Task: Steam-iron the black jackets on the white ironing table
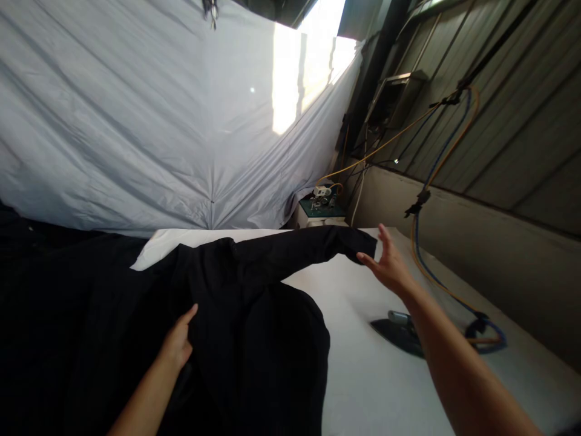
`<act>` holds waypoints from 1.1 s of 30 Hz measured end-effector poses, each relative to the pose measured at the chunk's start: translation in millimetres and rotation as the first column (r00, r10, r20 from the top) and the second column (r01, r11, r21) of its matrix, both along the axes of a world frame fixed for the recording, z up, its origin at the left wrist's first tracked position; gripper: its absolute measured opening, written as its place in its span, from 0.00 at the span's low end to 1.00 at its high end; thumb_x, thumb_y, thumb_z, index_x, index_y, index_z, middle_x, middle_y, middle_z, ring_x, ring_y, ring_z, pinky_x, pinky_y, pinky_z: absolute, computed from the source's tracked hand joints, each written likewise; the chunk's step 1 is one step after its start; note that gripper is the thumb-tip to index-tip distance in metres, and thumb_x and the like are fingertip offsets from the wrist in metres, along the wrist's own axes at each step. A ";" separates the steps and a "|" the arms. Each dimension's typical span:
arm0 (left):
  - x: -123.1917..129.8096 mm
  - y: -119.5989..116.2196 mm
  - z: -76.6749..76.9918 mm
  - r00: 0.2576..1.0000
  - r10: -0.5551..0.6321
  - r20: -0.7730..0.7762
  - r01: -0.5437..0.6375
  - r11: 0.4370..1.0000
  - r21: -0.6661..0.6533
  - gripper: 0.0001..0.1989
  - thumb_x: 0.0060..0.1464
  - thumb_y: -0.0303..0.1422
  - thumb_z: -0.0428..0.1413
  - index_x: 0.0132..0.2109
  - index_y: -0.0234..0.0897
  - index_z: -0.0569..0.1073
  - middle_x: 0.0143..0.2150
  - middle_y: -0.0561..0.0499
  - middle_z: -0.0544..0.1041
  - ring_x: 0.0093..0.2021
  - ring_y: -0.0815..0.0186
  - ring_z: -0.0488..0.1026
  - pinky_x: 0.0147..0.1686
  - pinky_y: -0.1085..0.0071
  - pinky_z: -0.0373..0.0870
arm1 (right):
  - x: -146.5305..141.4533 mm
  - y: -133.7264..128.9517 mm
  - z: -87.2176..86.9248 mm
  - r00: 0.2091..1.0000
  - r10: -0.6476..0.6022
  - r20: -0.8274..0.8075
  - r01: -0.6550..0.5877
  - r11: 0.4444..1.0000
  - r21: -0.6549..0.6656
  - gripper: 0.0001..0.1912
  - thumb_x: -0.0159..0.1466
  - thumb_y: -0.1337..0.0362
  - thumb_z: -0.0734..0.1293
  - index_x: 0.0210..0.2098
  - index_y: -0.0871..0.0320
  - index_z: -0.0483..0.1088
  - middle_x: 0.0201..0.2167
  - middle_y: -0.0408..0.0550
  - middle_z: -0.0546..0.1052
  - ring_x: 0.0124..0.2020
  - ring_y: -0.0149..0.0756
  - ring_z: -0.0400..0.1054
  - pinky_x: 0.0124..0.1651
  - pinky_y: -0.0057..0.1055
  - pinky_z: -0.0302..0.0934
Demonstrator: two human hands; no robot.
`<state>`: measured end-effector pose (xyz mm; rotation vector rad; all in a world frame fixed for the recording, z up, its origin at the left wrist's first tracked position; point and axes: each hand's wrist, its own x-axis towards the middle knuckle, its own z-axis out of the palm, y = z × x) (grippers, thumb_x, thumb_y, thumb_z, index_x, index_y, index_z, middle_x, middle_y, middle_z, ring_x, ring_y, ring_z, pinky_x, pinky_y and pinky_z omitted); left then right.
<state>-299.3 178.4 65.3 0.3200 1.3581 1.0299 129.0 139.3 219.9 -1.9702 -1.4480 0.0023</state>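
Observation:
A black jacket [267, 327] lies spread over the white-covered table [358, 381], one sleeve [290, 248] stretched out to the right. My left hand [178, 340] is closed on the front part of the jacket, thumb on top; its other fingers are mostly hidden by the cloth. At the end of the sleeve, my right hand [388, 266] is open, thumb and fingers apart around the cuff. Whether it touches the cuff I cannot tell. Under my right forearm rests an iron [399, 332], partly covered by the arm.
Blue and orange hoses [417, 236] hang from above and run down to the iron. A white sheet [113, 121] covers the back. Beyond the table's far edge stands a small green-topped stand [321, 209] with a device on it. A low wall [490, 236] borders the right side.

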 end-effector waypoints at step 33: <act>23.8 54.3 37.2 0.992 0.052 0.111 -0.057 0.998 0.034 0.05 0.46 0.21 0.49 0.26 0.34 0.64 0.19 0.56 0.65 0.14 0.78 0.57 0.10 0.83 0.53 | -105.6 -141.0 -168.0 0.931 0.229 -0.286 -0.344 0.813 -0.470 0.24 0.46 0.76 0.53 0.37 0.57 0.70 0.36 0.46 0.77 0.39 0.34 0.70 0.44 0.28 0.61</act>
